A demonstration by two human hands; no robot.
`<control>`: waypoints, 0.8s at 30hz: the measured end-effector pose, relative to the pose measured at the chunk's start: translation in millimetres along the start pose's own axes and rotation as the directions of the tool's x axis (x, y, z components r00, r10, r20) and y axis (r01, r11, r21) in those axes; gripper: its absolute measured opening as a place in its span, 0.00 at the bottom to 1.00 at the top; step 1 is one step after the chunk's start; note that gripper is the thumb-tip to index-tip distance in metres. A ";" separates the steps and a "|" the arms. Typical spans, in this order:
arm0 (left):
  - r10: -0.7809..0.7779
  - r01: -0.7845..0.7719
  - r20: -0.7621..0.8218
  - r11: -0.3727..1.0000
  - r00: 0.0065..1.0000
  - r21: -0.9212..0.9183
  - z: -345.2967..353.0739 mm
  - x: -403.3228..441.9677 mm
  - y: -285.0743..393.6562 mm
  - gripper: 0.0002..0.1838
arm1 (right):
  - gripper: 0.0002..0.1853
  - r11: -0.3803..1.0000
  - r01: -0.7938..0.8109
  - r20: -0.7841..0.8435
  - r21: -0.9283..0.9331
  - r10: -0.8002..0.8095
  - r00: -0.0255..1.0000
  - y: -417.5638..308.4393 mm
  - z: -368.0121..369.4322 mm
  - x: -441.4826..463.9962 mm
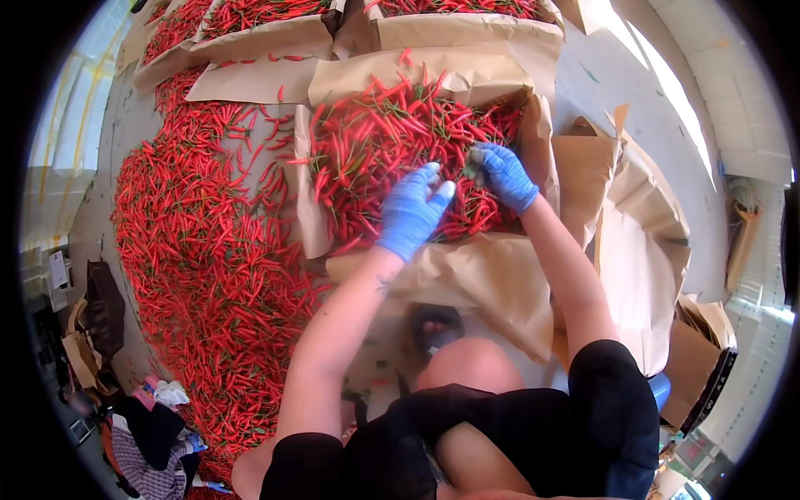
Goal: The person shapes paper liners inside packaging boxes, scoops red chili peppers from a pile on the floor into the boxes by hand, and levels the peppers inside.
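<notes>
Red chilli peppers (367, 137) with green stems fill a box lined with brown paper (312, 204) in front of me. My left hand (414, 210), in a blue glove, is over the near part of the peppers, with thumb and fingers apart and nothing seen in them. To its right, my right hand (505, 177), also gloved in blue, has its fingers pinched together at the box's right side. A dull green leaf (473, 167) shows at those fingertips. The peppers beneath both hands are partly hidden.
A large heap of loose chillies (217, 292) covers the floor on the left. More paper-lined boxes of chillies (267, 15) stand at the back. Brown paper (637, 250) and a carton (696, 358) are on the right. Clothing (154, 442) lies at the lower left.
</notes>
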State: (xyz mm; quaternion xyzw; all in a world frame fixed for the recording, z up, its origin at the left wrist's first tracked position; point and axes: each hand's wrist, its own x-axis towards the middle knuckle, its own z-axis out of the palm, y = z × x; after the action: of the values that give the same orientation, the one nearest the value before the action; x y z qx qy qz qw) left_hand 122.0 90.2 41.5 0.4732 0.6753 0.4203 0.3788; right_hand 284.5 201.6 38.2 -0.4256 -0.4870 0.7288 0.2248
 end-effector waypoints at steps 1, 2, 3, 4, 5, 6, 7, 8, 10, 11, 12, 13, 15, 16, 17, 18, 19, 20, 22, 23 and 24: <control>-0.129 0.141 0.079 0.977 0.988 -0.160 5.9 -2.9 9.5 0.17 | 0.11 1.000 0.027 0.069 -0.008 -0.026 0.997 -0.2 8.5 -7.9; -0.226 0.259 0.137 0.912 0.964 -0.317 11.0 -4.4 10.8 0.15 | 0.11 0.998 0.058 0.029 -0.017 -0.058 0.998 1.9 20.3 -17.8; -0.308 0.372 0.210 0.808 0.928 -0.457 15.1 -5.5 9.9 0.13 | 0.12 0.996 0.044 0.032 -0.075 -0.042 0.999 6.9 24.1 -23.1; -0.308 0.373 0.213 0.809 0.927 -0.455 18.3 -8.3 7.2 0.13 | 0.11 0.995 0.085 -0.055 -0.055 -0.088 0.995 16.5 27.6 -24.5; -0.396 0.453 0.223 0.738 0.891 -0.500 21.7 -12.2 3.0 0.12 | 0.11 0.991 0.127 -0.142 -0.039 -0.131 0.981 23.6 29.1 -24.3; -0.481 0.526 0.237 0.655 0.844 -0.542 25.0 -15.8 -2.9 0.11 | 0.11 0.991 0.126 -0.145 -0.037 -0.130 0.981 23.0 28.2 -24.8; -0.482 0.528 0.238 0.655 0.843 -0.540 27.4 -18.2 -10.4 0.11 | 0.10 0.998 0.050 -0.123 -0.024 -0.052 0.991 21.9 27.0 -25.5; -0.486 0.510 0.214 0.632 0.847 -0.584 28.2 -20.4 -18.5 0.11 | 0.10 1.000 -0.028 -0.099 -0.011 0.027 0.995 22.2 26.7 -25.8; -0.495 0.473 0.182 0.562 0.850 -0.679 22.0 -22.4 -18.0 0.13 | 0.10 0.998 -0.030 -0.079 0.057 0.034 0.996 29.5 35.9 -28.6; -0.497 0.474 0.182 0.562 0.849 -0.678 20.8 -22.0 -16.8 0.13 | 0.10 0.993 -0.028 -0.061 0.118 0.036 0.998 32.9 40.9 -30.0; -0.462 0.456 0.188 0.584 0.867 -0.672 20.5 -21.5 -16.5 0.13 | 0.11 0.995 -0.006 -0.052 0.101 0.012 0.999 37.5 43.7 -30.6; -0.426 0.437 0.194 0.605 0.884 -0.666 20.1 -21.1 -16.7 0.13 | 0.11 0.995 -0.008 -0.052 0.103 0.013 0.999 44.8 42.9 -28.3; -0.433 0.434 0.176 0.621 0.884 -0.652 20.8 -20.7 -17.5 0.14 | 0.12 0.967 -0.072 -0.056 0.244 0.088 0.995 59.0 42.4 -23.7; -0.437 0.429 0.158 0.638 0.885 -0.639 21.2 -21.0 -18.1 0.15 | 0.12 0.967 -0.075 -0.056 0.245 0.091 0.994 64.2 42.5 -22.4; -0.440 0.432 0.159 0.637 0.884 -0.639 21.1 -22.1 -19.0 0.15 | 0.12 0.946 -0.097 -0.017 0.310 0.107 0.994 69.8 42.7 -21.1; -0.440 0.412 0.135 0.631 0.888 -0.658 20.1 -23.6 -18.8 0.15 | 0.13 0.920 -0.120 0.023 0.373 0.120 0.992 68.5 46.2 -21.2; -0.440 0.392 0.112 0.624 0.891 -0.676 19.5 -25.1 -18.9 0.15 | 0.13 0.919 -0.124 0.023 0.375 0.124 0.992 67.0 49.1 -22.4; -0.443 0.396 0.113 0.623 0.889 -0.674 19.9 -26.6 -20.9 0.15 | 0.13 0.906 -0.132 0.017 0.402 0.137 0.990 65.6 51.8 -24.7; -0.334 0.261 -0.014 0.763 0.943 -0.592 18.9 -28.3 -23.1 0.13 | 0.13 0.891 -0.142 0.013 0.431 0.151 0.988 66.2 53.1 -25.9; -0.337 0.264 -0.014 0.764 0.942 -0.589 17.0 -30.2 -24.2 0.13 | 0.12 0.914 -0.129 0.054 0.386 0.117 0.992 70.3 50.3 -25.6; -0.242 0.180 -0.078 0.867 0.967 -0.464 12.2 -31.5 -19.0 0.12 | 0.12 0.934 -0.111 0.095 0.339 0.083 0.992 68.7 50.6 -26.1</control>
State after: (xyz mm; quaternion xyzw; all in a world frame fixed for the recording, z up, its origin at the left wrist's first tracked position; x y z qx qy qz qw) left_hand 135.4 58.8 23.1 0.2659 0.6299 0.5527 0.4764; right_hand 261.9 126.8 -5.0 -0.3742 -0.3394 0.8291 0.2398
